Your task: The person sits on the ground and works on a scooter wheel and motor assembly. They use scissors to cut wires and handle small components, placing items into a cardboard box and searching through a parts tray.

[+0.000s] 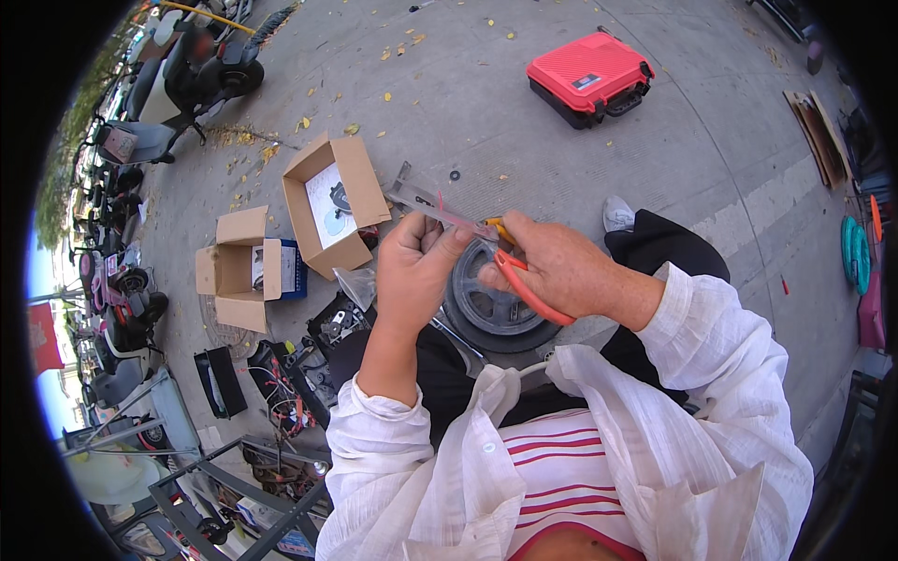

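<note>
My left hand (421, 257) pinches a long greyish, partly see-through piece (449, 213) between thumb and fingers; its exact kind is unclear. A thin pink-red strip sticks up from it. My right hand (561, 266) is closed round pliers (535, 297) with orange-red handles. The pliers' jaws are at the near end of the greyish piece, close to my left thumb. Something yellow (505, 227) shows by my right fingers, partly hidden. Beneath both hands, a black wheel with a tyre (505, 323) lies flat on the ground.
Two opened cardboard boxes (360, 182) (241, 313) stand at the left. A red hard case (585, 75) sits far ahead. Near my left knee lie tangled wires and dark parts (290, 388) and a black tray (220, 381). Parked scooters (201, 79) line the far left.
</note>
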A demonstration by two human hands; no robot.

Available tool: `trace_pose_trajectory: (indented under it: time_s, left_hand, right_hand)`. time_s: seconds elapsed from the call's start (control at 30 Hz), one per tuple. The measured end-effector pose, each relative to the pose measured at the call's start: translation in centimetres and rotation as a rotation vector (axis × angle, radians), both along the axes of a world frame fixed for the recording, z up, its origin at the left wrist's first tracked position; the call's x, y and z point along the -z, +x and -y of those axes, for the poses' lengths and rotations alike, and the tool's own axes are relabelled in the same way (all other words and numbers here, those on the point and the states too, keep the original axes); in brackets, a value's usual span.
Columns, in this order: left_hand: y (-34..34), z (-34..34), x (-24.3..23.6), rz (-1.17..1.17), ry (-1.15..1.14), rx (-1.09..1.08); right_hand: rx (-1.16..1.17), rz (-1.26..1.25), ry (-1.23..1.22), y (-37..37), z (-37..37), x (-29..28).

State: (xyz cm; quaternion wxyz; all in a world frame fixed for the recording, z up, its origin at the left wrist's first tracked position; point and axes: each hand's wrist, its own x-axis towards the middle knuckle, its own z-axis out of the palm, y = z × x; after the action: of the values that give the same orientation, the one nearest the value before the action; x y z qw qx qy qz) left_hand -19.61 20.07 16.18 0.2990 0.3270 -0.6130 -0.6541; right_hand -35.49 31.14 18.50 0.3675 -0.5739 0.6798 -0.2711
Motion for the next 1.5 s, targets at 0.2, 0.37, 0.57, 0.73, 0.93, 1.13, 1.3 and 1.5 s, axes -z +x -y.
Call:
trace_pose_trajectory:
  time_s: [0.2,0.37,0.57,0.73,0.93,1.13,1.3,1.5]
  left_hand:
    - [0.2,0.0,0.0,0.082,-0.124,-0.053]
    - [0.3,0.4,0.2,0.120,-0.079,-0.039]
    - [0.5,0.8,-0.3,-0.120,0.629,0.195]
    - [0.2,0.9,-0.3,-0.128,0.743,0.363]
    - [0.2,0.5,-0.4,-0.010,0.729,0.415]
    - [0.1,0.1,-0.9,0.065,0.688,0.402]
    - [0.1,0.1,-0.9,0.090,0.688,0.407]
    - [0.1,0.1,-0.7,0.174,0.492,0.369]
  right_hand:
    - [0.095,0.135,-0.010,0.2,0.1,0.8]
    - [0.376,0.467,0.018,-0.2,0.8,1.1]
    - [0.398,0.712,0.057,-0.8,1.1,0.9]
    - [0.363,0.711,0.017,-0.5,1.1,0.4]
    - [0.257,0.777,0.024,-0.8,0.8,-0.6]
    - [0.220,0.750,0.010,-0.9,0.9,0.1]
    - [0.210,0.717,0.016,-0.8,0.9,-0.4]
    - [0.255,0.550,-0.059,-1.1,0.9,0.7]
